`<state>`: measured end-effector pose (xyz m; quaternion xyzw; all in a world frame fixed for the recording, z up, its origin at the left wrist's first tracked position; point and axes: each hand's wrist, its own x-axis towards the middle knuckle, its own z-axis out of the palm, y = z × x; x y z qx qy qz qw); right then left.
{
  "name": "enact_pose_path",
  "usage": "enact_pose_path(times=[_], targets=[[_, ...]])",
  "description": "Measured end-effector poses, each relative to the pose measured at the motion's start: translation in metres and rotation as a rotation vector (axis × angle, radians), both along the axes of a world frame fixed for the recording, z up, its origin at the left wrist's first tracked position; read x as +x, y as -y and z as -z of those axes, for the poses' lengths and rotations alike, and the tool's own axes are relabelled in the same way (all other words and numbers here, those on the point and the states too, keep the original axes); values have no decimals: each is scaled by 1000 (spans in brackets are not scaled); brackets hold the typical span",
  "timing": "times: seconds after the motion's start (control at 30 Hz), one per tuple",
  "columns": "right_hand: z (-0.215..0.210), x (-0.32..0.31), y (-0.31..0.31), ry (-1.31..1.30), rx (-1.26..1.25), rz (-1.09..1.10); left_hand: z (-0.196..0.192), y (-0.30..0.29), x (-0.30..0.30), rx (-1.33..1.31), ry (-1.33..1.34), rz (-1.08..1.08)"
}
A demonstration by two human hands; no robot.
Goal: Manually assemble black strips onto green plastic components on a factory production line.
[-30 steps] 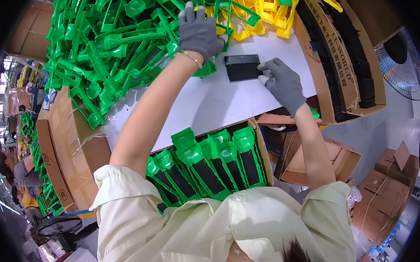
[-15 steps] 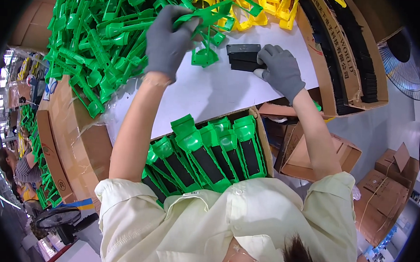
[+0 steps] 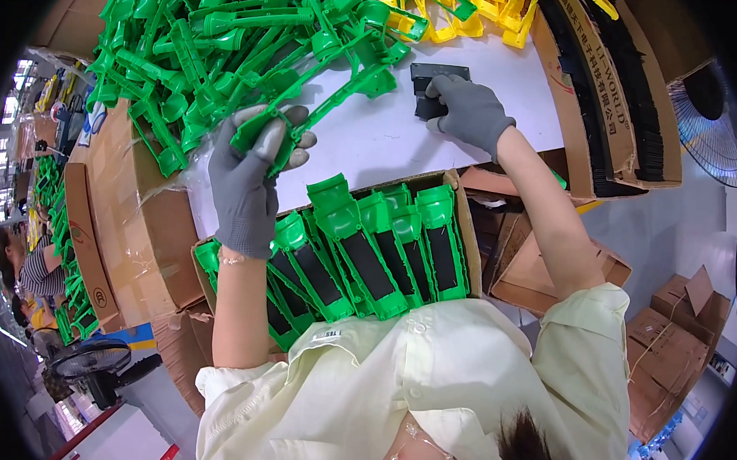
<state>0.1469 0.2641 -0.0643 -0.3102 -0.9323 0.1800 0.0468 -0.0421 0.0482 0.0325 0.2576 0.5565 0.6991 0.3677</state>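
Observation:
My left hand (image 3: 250,174), in a grey glove, is closed around one end of a long green plastic frame (image 3: 335,102). The frame slants up and to the right over the white tabletop (image 3: 364,151). To the right, my gloved right hand (image 3: 472,115) curls its fingers and thumb onto a small stack of flat black plates (image 3: 440,70), partly covering them. A large heap of loose green plastic frames (image 3: 220,47) lies beyond my left hand. Nearest my body, a carton holds several green frames (image 3: 367,255) standing in a row with black plates set in them.
Yellow plastic parts (image 3: 488,7) are piled at the far edge. A long carton of black plates (image 3: 596,92) stands on the right. Brown cartons (image 3: 128,201) flank the left side; an open box (image 3: 554,269) sits low on the right. A fan (image 3: 91,361) stands lower left.
My left hand has come from the heap toward me and to the left, bringing a green frame along. My right hand has slid slightly left over the black plates.

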Motion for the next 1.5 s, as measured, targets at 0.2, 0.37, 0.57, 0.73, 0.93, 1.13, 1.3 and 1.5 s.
enact_pose_path(times=[0.2, 0.37, 0.57, 0.73, 0.93, 1.13, 1.3, 1.5], targets=[[-7, 11, 10, -37, 72, -20, 12, 24, 10, -60, 97, -27], [-57, 30, 30, -316, -235, 130, 12, 36, 16, -144, 164, 0], [-118, 37, 92, -745, -864, 367, 10, 30, 36, -122, 287, 170], [-115, 27, 119, -730, -902, 351, 8, 31, 51, -125, 415, 253], [-112, 30, 130, -652, -836, 394, 9, 35, 56, -121, 410, 257], [-101, 33, 136, -650, -816, 378, 6, 35, 62, -139, 426, 222], [-107, 35, 139, -735, -877, 388, 11, 36, 61, -120, 404, 219], [-109, 48, 133, -709, -884, 407, 9, 38, 57, -178, 361, 166]])
